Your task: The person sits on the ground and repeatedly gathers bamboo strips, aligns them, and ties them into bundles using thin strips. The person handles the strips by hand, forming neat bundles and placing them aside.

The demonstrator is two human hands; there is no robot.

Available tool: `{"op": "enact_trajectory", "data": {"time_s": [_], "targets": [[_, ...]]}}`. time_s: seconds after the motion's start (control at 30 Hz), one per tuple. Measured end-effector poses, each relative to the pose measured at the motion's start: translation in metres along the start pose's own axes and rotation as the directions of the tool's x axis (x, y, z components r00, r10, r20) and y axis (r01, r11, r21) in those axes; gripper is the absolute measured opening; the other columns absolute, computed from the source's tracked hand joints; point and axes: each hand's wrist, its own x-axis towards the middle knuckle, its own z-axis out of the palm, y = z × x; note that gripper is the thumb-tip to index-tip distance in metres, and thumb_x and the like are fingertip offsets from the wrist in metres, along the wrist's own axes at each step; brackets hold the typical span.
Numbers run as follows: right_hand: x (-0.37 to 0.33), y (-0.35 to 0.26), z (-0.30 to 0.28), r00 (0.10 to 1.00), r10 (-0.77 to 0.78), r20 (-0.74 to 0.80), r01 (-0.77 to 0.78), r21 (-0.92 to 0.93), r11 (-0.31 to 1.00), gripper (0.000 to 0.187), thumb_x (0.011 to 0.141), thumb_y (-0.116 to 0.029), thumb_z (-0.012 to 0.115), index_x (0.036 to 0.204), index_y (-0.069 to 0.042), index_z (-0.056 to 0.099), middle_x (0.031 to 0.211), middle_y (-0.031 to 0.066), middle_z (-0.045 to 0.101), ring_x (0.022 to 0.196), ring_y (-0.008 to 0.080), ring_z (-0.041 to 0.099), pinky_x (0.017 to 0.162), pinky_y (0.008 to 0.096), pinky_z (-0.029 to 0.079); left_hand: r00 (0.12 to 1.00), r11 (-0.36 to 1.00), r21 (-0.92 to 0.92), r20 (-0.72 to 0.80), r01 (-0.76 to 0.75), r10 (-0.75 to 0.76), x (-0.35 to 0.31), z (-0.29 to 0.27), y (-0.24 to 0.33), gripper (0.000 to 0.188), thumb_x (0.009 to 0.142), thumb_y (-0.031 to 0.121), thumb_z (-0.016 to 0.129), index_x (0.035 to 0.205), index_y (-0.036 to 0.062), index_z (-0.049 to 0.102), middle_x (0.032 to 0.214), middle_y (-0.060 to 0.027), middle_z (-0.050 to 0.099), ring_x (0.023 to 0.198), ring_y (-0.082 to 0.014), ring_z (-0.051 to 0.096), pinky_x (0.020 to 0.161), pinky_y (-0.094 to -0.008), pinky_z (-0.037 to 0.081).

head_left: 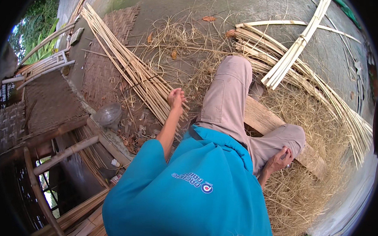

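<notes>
My left hand (177, 97) is closed, its fingers curled, over the near end of a bundle of thin bamboo sticks (126, 66). Whether it grips a stick, I cannot make out. A dark tie crosses the bundle, which slants away to the far left. On the right, my right hand (279, 160) rests closed against my bent knee in beige trousers (282, 140). Its curled fingers hide anything inside them. A flat wooden board (262, 116) passes beneath that leg.
Curly bamboo shavings (303, 197) heap up at the right. Longer split strips (315, 78) lie beyond, with a pale tied bundle (297, 47) across them. At left are a woven mat (101, 77), a rounded clear container (108, 114) and a bamboo frame (67, 155).
</notes>
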Motion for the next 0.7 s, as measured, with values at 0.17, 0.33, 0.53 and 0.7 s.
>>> {"op": "enact_trajectory", "data": {"time_s": [0.17,0.33,0.53,0.7], "targets": [[0.005,-0.008,0.0,0.997,0.014,0.07,-0.006,-0.118,0.993,0.035,0.103,-0.028,0.056,0.109,0.005,0.067,0.121,0.0161,0.052,0.115,0.0304,0.051,0.098,0.0434,0.043,0.88,0.805,0.589,-0.417,0.071,0.227,0.008,-0.082,-0.017,0.032,0.098,0.024,0.062,0.125,0.007,0.059,0.118,-0.0143,0.06,0.11,-0.032,0.06,0.093,-0.0458,0.049],[0.007,-0.005,-0.003,0.988,-0.039,0.148,0.069,-0.202,0.977,0.035,0.103,-0.029,0.056,0.111,0.003,0.067,0.122,0.0175,0.05,0.117,0.0317,0.049,0.098,0.046,0.042,0.852,0.63,0.759,-0.431,0.164,0.298,0.053,-0.139,0.01,0.049,0.094,0.03,0.066,0.135,0.0086,0.049,0.132,-0.0197,0.052,0.124,-0.0395,0.052,0.102,-0.0506,0.044],[0.015,-0.009,0.002,0.976,-0.085,0.202,0.14,-0.276,0.951,0.035,0.103,-0.029,0.057,0.112,0.004,0.066,0.122,0.0189,0.051,0.117,0.033,0.048,0.099,0.0468,0.041,0.906,0.51,0.857,-0.271,0.073,0.326,0.138,-0.17,0.04,0.077,0.093,0.029,0.069,0.154,0.0039,0.029,0.155,-0.0223,0.032,0.14,-0.0416,0.039,0.114,-0.0493,0.039],[0.017,-0.02,0.008,0.976,-0.037,0.213,0.117,-0.378,0.918,0.035,0.103,-0.03,0.057,0.111,0.004,0.065,0.122,0.0197,0.051,0.116,0.0339,0.048,0.097,0.048,0.042,0.977,0.358,0.933,-0.108,0.037,0.181,0.18,-0.139,0.067,0.091,0.088,0.027,0.076,0.161,0.0225,0.021,0.161,-0.024,0.018,0.145,-0.0452,0.032,0.115,-0.0508,0.039]]}}
